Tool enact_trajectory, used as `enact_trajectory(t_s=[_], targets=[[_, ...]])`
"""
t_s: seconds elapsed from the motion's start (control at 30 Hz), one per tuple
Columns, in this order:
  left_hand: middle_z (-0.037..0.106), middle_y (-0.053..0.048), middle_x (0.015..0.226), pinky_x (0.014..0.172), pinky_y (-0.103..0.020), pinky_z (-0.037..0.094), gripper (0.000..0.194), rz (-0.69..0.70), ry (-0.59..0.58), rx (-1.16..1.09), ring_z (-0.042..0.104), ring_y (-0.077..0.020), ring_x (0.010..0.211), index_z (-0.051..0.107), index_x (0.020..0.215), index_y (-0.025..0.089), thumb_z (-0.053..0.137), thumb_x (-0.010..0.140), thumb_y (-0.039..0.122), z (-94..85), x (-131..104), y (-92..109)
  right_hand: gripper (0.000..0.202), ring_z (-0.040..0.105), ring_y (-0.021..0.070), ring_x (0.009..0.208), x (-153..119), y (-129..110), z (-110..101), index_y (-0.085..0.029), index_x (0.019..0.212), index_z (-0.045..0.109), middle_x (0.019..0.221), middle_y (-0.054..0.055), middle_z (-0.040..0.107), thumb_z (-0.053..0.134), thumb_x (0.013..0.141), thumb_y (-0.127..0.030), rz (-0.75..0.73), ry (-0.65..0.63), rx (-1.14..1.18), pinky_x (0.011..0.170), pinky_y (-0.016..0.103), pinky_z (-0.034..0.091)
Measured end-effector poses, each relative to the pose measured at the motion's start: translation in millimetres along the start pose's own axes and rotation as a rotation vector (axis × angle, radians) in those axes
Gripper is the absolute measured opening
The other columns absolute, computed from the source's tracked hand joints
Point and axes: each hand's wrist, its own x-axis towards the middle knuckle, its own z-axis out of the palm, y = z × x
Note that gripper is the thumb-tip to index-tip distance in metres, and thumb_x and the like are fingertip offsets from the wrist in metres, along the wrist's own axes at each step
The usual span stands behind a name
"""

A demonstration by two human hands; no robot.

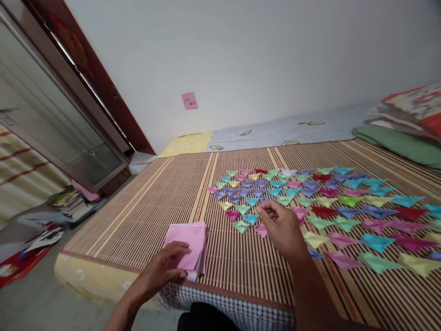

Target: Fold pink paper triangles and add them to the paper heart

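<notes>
My left hand point(161, 266) rests at the left and near side of a stack of square coloured paper point(189, 236), pink on top. Its fingers lie over the top sheet, with the thumb apart from them near the front edge. Over the near-left part of several rows of small folded paper pieces point(241, 226) hovers my right hand point(282, 227), its thumb and fingers drawn together in a pinch. What the pinch holds, if anything, I cannot make out. A pink folded piece point(262, 230) lies just below that hand, partly hidden by it.
A striped bamboo mat point(138, 220) covers the bed. Pillows point(418, 110) and a green folded cloth point(396, 142) are at the far right. A pink note point(189, 100) sticks to the white wall. Books and papers point(70, 202) lie low on the left, by a glass-panelled door point(65, 92).
</notes>
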Motion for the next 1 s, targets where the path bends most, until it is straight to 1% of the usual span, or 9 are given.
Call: enact_trajectory(t_s=[0.17,0.37,0.47,0.57,0.63,0.77,0.9,1.0], targets=[[0.067,-0.008,0.138,0.118,-0.047,0.037,0.045,-0.022,-0.011,-0.017,0.056,-0.0326,0.134,0.079,0.108,0.034,0.091,0.065,0.039,-2.2,0.4,1.2,0.026,0.057,0.0176,0.056,0.6,-0.9,0.0,-0.021,0.074,0.061,0.064,0.001,0.062,0.058,0.090,-0.041,-0.009,-0.002,0.010,0.055,0.028,0.044],[0.067,-0.008,0.138,0.113,-0.046,0.043,0.037,-0.048,-0.015,0.010,0.058,-0.0322,0.131,0.079,0.110,0.033,0.081,0.074,0.041,-5.0,-0.2,7.8,0.026,0.057,0.0179,0.057,-0.3,0.2,-1.4,-0.021,0.076,0.061,0.063,0.001,0.062,0.059,0.091,-0.042,0.000,-0.011,0.000,0.054,0.028,0.043],[0.068,-0.009,0.136,0.111,-0.045,0.046,0.038,-0.044,-0.015,0.004,0.059,-0.0331,0.130,0.080,0.108,0.033,0.082,0.072,0.041,-5.7,0.1,9.2,0.026,0.056,0.0176,0.056,-0.9,0.4,-1.3,-0.021,0.075,0.061,0.062,0.000,0.061,0.059,0.091,-0.042,-0.010,-0.010,-0.001,0.053,0.027,0.043],[0.068,-0.008,0.136,0.108,-0.044,0.048,0.037,-0.047,-0.026,-0.056,0.059,-0.0334,0.129,0.080,0.108,0.033,0.083,0.071,0.041,-5.8,1.2,8.6,0.026,0.057,0.0179,0.057,-1.3,1.6,-0.4,-0.021,0.076,0.060,0.063,0.000,0.061,0.059,0.092,-0.041,-0.010,-0.020,0.006,0.054,0.027,0.043],[0.068,-0.008,0.135,0.109,-0.044,0.046,0.038,-0.056,-0.020,-0.073,0.059,-0.0331,0.129,0.080,0.107,0.032,0.084,0.070,0.039,-5.1,2.6,8.3,0.025,0.057,0.0182,0.058,-1.5,2.4,0.0,-0.022,0.077,0.060,0.064,0.000,0.061,0.058,0.092,-0.041,-0.003,-0.029,0.006,0.055,0.027,0.043],[0.070,-0.008,0.130,0.112,-0.044,0.042,0.040,-0.058,0.010,-0.027,0.059,-0.0324,0.127,0.079,0.105,0.031,0.088,0.066,0.036,-2.6,5.4,7.1,0.025,0.057,0.0183,0.058,-2.1,0.9,0.9,-0.022,0.076,0.060,0.064,0.000,0.061,0.059,0.092,-0.041,0.007,-0.034,0.012,0.055,0.027,0.043],[0.067,-0.009,0.133,0.113,-0.043,0.040,0.039,-0.017,0.002,-0.025,0.058,-0.0315,0.129,0.079,0.105,0.030,0.087,0.069,0.038,-1.0,4.9,4.5,0.023,0.061,0.0191,0.062,-4.5,-5.2,7.6,-0.021,0.078,0.061,0.068,0.002,0.064,0.058,0.093,-0.038,0.005,-0.058,0.032,0.059,0.028,0.045],[0.066,-0.010,0.133,0.112,-0.043,0.040,0.035,-0.035,-0.002,-0.069,0.057,-0.0320,0.128,0.079,0.099,0.028,0.088,0.067,0.038,0.3,4.8,4.3,0.020,0.064,0.0198,0.067,-8.6,-12.2,19.5,-0.022,0.080,0.061,0.072,0.002,0.067,0.057,0.094,-0.035,0.000,-0.117,0.063,0.062,0.028,0.046]])
